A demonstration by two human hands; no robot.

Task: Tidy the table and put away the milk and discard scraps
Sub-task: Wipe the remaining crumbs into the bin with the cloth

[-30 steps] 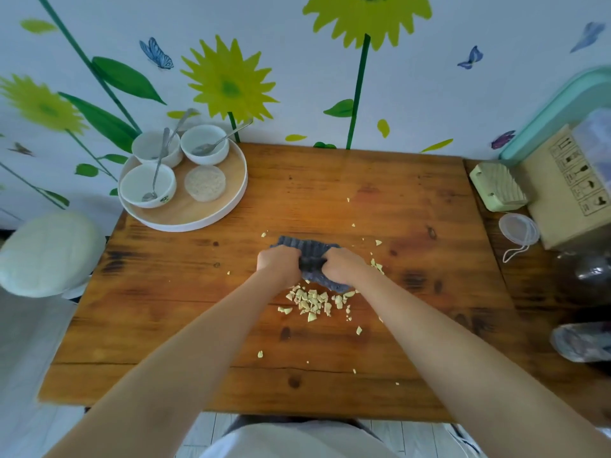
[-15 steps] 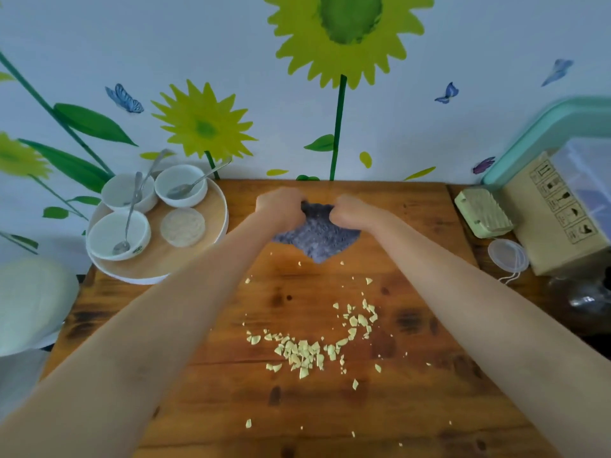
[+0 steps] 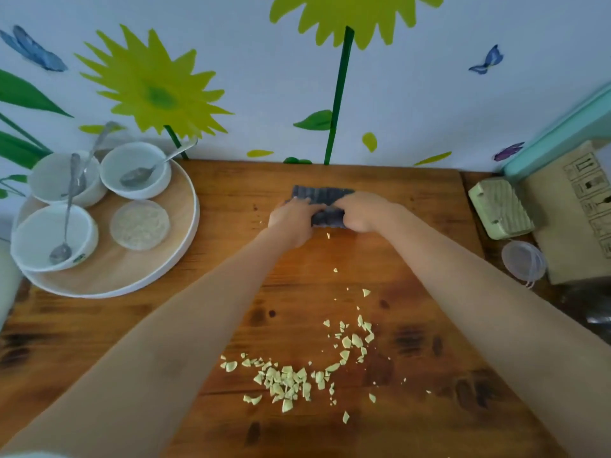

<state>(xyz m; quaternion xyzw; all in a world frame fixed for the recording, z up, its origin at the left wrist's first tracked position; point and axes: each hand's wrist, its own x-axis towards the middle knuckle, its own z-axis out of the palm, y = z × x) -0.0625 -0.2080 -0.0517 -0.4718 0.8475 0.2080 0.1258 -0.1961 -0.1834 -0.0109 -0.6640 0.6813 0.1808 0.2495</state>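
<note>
My left hand [image 3: 291, 219] and right hand [image 3: 360, 213] sit side by side at the far middle of the wooden table [image 3: 132, 342], close to the wall, in the upper centre of the frame. Both are on a dark grey ribbed cloth [image 3: 322, 196] that lies flat on the wood. My left fingers are bent over its left edge and my right fingers are curled down onto its right part, so each hand grips the fabric. A strip of the cloth shows between my hands and beyond them.

The scraps [image 3: 287, 381], pale yellow-green broken bits, lie well apart from the cloth, in the lower centre of the frame between my forearms. They form a loose curved heap that trails up to the right, with a few stray crumbs leading up toward my hands.

At the left a round wooden tray [image 3: 109, 276] with a white rim carries three white bowls [image 3: 33, 233], each with a metal spoon [image 3: 66, 226] in it, and a small clear dish [image 3: 140, 224] of something grainy. At the right edge a pale green ridged box [image 3: 501, 209] rests beside a cardboard box [image 3: 568, 226], with a clear round lid [image 3: 522, 264] just below them. Sunflower and butterfly decals cover the wall [image 3: 413, 94].
</note>
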